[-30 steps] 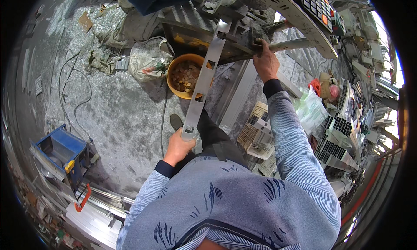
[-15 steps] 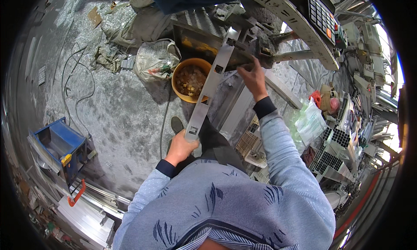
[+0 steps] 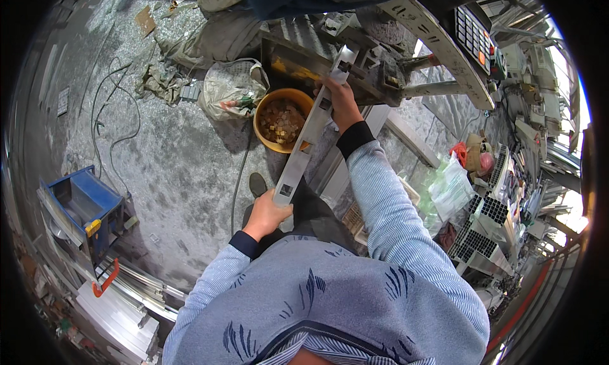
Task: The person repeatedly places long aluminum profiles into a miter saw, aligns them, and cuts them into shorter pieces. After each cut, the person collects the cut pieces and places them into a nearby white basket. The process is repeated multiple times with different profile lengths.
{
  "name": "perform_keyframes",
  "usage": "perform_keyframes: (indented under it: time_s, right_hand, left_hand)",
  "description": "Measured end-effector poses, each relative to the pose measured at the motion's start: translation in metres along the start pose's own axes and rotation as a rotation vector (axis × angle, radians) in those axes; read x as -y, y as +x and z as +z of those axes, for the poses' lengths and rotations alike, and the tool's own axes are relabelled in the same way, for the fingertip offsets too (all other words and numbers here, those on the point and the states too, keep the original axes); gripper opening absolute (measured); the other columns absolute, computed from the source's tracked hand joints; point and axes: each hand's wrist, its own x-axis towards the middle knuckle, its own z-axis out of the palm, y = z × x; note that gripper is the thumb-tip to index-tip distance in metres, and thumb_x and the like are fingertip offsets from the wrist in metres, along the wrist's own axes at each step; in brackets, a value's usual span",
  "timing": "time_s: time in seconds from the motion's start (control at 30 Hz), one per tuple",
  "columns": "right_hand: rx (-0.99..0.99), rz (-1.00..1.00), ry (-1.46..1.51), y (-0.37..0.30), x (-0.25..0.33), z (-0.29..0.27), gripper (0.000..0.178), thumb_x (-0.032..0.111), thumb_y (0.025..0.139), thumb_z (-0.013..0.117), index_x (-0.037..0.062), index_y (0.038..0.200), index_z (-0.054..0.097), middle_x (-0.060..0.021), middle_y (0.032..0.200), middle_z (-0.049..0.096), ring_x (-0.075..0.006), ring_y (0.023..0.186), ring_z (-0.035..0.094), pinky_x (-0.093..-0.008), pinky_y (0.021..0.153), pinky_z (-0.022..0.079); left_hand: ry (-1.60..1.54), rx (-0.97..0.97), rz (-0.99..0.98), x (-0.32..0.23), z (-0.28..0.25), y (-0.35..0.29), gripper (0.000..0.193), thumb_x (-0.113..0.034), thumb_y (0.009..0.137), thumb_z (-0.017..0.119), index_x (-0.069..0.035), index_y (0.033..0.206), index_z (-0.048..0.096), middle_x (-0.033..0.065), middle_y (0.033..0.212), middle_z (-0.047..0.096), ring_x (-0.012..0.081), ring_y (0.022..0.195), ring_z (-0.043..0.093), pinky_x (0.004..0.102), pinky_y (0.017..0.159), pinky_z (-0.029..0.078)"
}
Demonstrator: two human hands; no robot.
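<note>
Both hands on 1 long aluminium profile [image 3: 311, 127], silver, w/ square cut-outs along its face (3 visible). Left hand [image 3: 265, 214] grips the near end, fingers wrapped shut around it; right hand [image 3: 342, 101] clamps the far part, fingers curled over the top edge, thumb side hidden. Profile runs diagonally from the left fingers up and away to the right fingers, far tip poking past them into the machine bed [image 3: 380, 79]. Judged: two-point hold, one hand per end, keeps the long piece level and lets the far end be steered at the machine; near hand carries weight, far hand aims.

Just left of the right fingers, under the profile: 1 orange bucket [image 3: 279, 120] full of small offcut blocks, prob. placed to catch scrap. Further left: 1 grey sack [image 3: 228, 89], open. Right of the right fingers: 1 keypad panel [image 3: 476, 38] on a slanted arm. Well left of the left fingers: 1 blue bin [image 3: 85, 206] on the concrete floor [image 3: 177, 168]. Right of both hands: stacked profile ends [image 3: 488, 225], count unclear, and clear plastic bags [image 3: 450, 187]
</note>
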Motion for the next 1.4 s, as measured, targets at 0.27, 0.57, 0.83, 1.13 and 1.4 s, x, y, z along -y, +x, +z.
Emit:
perform_keyframes:
  time_s: [0.27,0.57,0.83,1.13,1.4]
  right_hand:
    - [-0.009,-0.033,-0.041,0.003,-0.005,-0.002,0.026,0.023,0.095,0.071,0.0072,0.113,0.061,-0.0061,0.094,0.067,-0.0184,0.079,0.067,-0.0359,0.067,0.054]
    - [-0.042,-0.053,-0.069,0.002,-0.006,0.000,0.023,0.026,0.096,0.068,0.0076,0.109,0.062,-0.0048,0.089,0.067,-0.0185,0.079,0.066,-0.0361,0.070,0.054]
    - [-0.043,-0.109,-0.099,0.003,-0.006,-0.001,0.020,0.026,0.097,0.065,0.0070,0.104,0.064,-0.0055,0.087,0.068,-0.0182,0.077,0.065,-0.0354,0.070,0.052]
    - [-0.032,-0.044,-0.047,-0.008,0.002,0.004,0.020,0.027,0.099,0.064,0.0071,0.101,0.064,-0.0044,0.084,0.068,-0.0180,0.074,0.066,-0.0350,0.069,0.054]
    - [0.089,-0.037,0.048,-0.011,0.007,0.003,0.021,0.020,0.095,0.069,0.0036,0.106,0.063,-0.0089,0.085,0.068,-0.0212,0.072,0.068,-0.0361,0.064,0.057]
  left_hand:
    - [-0.009,-0.016,0.050,0.000,0.000,0.000,0.028,-0.017,0.083,0.075,0.000,0.103,0.065,0.0062,0.071,0.067,0.0131,0.057,0.063,0.0311,0.053,0.050]
    - [0.009,0.005,-0.018,-0.010,-0.003,-0.003,0.038,-0.024,0.081,0.078,0.004,0.101,0.064,0.0209,0.084,0.073,0.0312,0.079,0.076,0.0403,0.073,0.058]
    - [-0.015,-0.024,0.047,-0.011,-0.002,-0.005,0.035,-0.023,0.081,0.077,0.003,0.101,0.064,0.0200,0.084,0.072,0.0316,0.078,0.072,0.0404,0.071,0.056]
    - [0.027,-0.047,0.087,-0.004,0.001,-0.003,0.032,-0.022,0.082,0.075,0.002,0.100,0.063,0.0162,0.082,0.070,0.0268,0.075,0.069,0.0393,0.068,0.055]
    - [-0.002,-0.060,0.120,-0.002,0.002,-0.002,0.030,-0.020,0.083,0.075,0.002,0.100,0.063,0.0102,0.076,0.069,0.0152,0.064,0.067,0.0339,0.059,0.053]
